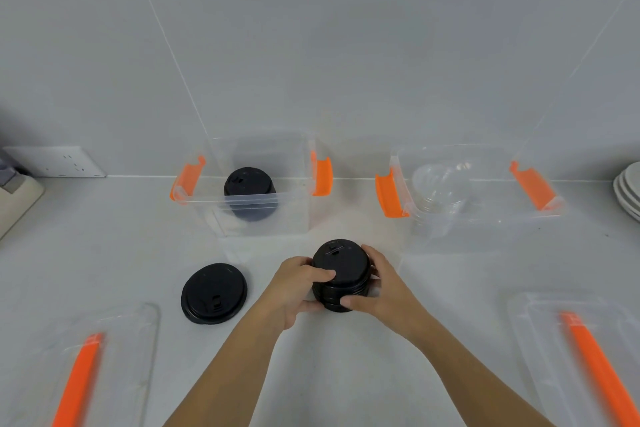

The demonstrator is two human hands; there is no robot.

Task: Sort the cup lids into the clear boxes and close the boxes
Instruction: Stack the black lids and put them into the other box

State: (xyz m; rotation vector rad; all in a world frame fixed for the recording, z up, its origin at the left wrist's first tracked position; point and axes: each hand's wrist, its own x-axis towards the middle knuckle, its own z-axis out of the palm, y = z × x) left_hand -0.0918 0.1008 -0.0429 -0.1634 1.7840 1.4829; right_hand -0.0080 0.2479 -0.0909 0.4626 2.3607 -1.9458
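A stack of black cup lids (341,262) stands on the counter in the middle. My left hand (298,284) grips its left side with the thumb on top, and my right hand (379,283) grips its right side. A single black lid (213,293) lies flat on the counter to the left. The left clear box (249,200) with orange latches stands open and holds another stack of black lids (250,193). The right clear box (485,219) is open too, with clear dome lids (440,187) inside.
Two clear box covers with orange strips lie near the front edge, one at the left (93,367) and one at the right (588,357). White plates (628,191) are stacked at the far right. A wall socket (59,162) and a beige appliance (15,200) are at the far left.
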